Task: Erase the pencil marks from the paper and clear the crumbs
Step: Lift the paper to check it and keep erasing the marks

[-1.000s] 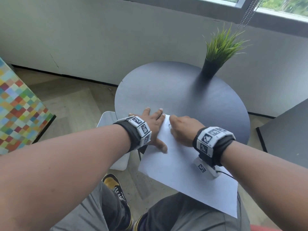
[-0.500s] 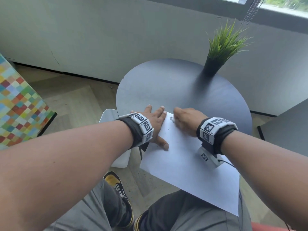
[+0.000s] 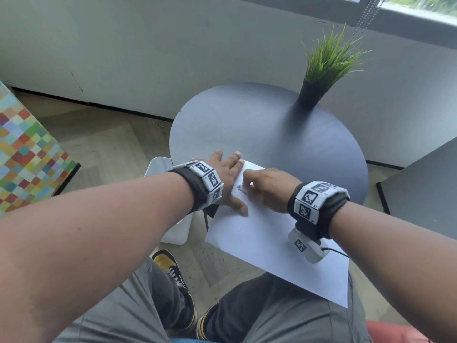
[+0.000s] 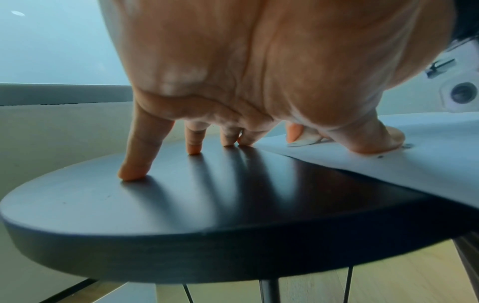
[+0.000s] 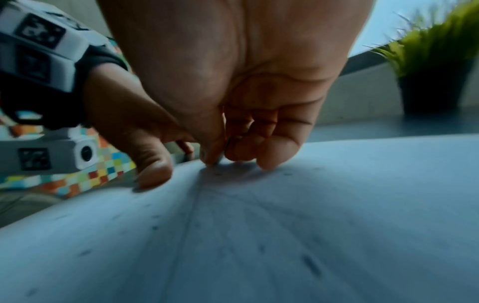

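A white sheet of paper [image 3: 272,248] lies on the near edge of a round dark table [image 3: 272,134] and overhangs it toward my lap. My left hand [image 3: 223,180] lies flat, fingers spread on the table [image 4: 181,205] and thumb pressed on the paper [image 4: 414,164]. My right hand [image 3: 267,186] is curled on the sheet's far left part, pinching a small white eraser [image 4: 304,140] against it. A grey pencil smudge [image 3: 241,188] shows just left of that hand. Dark crumbs [image 5: 309,264] are scattered over the paper [image 5: 311,225].
A potted grass plant [image 3: 326,65] stands at the table's far right edge. A white stool [image 3: 173,219] sits on the floor left of the table, a multicoloured checked block [image 3: 27,154] farther left. My knees and a shoe are below the paper.
My right hand went away from me along the sheet, then came back left and nearer, uncovering the smudge. The left hand keeps its hold on the paper.
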`<state>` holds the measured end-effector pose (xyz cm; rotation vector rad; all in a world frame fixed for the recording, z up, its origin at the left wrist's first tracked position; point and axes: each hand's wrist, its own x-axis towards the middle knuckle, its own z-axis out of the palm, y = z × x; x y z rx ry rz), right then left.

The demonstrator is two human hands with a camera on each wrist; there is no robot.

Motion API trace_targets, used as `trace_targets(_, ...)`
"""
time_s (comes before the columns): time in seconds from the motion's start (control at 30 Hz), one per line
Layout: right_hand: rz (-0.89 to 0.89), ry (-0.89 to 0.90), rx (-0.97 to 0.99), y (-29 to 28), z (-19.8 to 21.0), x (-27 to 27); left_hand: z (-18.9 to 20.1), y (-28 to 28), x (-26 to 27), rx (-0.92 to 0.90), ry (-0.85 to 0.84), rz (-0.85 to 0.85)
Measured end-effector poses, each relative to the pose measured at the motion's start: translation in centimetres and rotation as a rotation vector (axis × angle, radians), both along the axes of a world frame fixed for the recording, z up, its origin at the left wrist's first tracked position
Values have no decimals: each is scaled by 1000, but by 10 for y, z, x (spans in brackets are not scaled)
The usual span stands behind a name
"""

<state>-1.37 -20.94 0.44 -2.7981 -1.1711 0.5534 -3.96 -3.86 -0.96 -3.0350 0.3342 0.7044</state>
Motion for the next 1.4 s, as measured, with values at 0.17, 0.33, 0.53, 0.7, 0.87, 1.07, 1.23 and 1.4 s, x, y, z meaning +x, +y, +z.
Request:
trace_targets(0.17, -169, 73, 78, -10, -7, 11, -1, 8, -3, 12, 6, -52)
trace_targets(0.33, -225, 61, 80, -8, -8, 12, -2, 15, -5, 27, 30, -47)
trace_targets(0.53, 177, 111, -31, -5, -2, -10, -2, 14, -7, 15, 38, -37)
trace_targets(0.7, -66, -51, 1, -7, 2, 6, -3, 14, -6, 17, 28, -39)
trace_targets(0.87, 97, 70, 1, -1, 0, -15, -1, 13, -8, 16, 45, -31)
trace_targets(1.07, -228, 23, 50, -16, -9, 18, -1, 10, -8, -4, 63, 10)
trace_targets(1.23, -222, 106, 51, -25, 0, 11, 0, 13, -5, -51, 19, 42)
trace_targets(1.4, -168, 28, 14, -16, 2, -3, -1, 11, -6, -22, 19, 41)
